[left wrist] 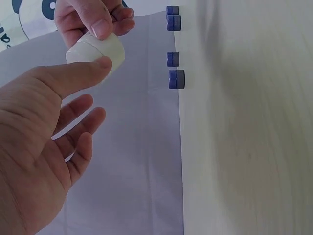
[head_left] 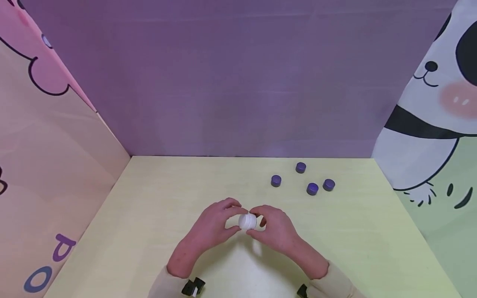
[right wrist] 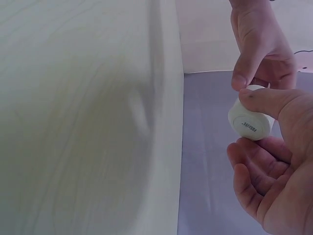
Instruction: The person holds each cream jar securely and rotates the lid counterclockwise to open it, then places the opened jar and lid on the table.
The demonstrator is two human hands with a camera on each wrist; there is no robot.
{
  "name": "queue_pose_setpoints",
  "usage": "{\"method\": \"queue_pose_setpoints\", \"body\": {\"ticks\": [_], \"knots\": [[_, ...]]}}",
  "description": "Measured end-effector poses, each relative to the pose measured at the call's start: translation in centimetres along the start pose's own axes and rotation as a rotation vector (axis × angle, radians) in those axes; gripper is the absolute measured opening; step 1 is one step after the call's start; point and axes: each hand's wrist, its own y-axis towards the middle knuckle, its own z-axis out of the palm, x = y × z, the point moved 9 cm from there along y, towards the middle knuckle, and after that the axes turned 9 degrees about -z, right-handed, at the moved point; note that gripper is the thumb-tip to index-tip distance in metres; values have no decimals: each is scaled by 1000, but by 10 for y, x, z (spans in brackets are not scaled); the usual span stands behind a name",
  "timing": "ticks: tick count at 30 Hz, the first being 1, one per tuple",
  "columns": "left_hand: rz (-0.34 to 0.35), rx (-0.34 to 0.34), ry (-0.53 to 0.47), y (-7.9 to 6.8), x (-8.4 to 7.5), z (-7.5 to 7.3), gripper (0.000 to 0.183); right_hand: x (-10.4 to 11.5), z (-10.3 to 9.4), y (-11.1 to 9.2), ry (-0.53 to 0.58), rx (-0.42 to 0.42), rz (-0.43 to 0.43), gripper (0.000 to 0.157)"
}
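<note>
A small white round jar (head_left: 247, 222) with a seam around its middle is held up between both hands, above the table. My left hand (head_left: 216, 223) pinches one side of it between thumb and fingers. From the other side my right hand (head_left: 276, 228) pinches it the same way. Small dark lettering marks the jar's flat end (right wrist: 250, 126) in the right wrist view. In the left wrist view the left thumb (left wrist: 80, 76) lies across the jar, while its lower fingers stay off it, bent loosely.
Several small purple round caps stand toward the back right of the pale table (head_left: 167, 186): a left one (head_left: 276, 181), a rear one (head_left: 300, 167) and others beside them. A purple wall (head_left: 238, 82) rises behind the table, with printed panels at either side.
</note>
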Motion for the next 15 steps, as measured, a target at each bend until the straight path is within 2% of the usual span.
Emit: {"method": "queue_pose_setpoints", "body": {"ticks": [5,10,15], "knots": [[-39,15,37,0,3,1,42,2,-3,-1,-15,-10,-6,40],[-84,46,28,0,7,4,38,4,-5,-2,-23,-13,-18,39],[-110,26,47,2,7,3,43,4,-8,-2,-22,-13,-21,37]]}}
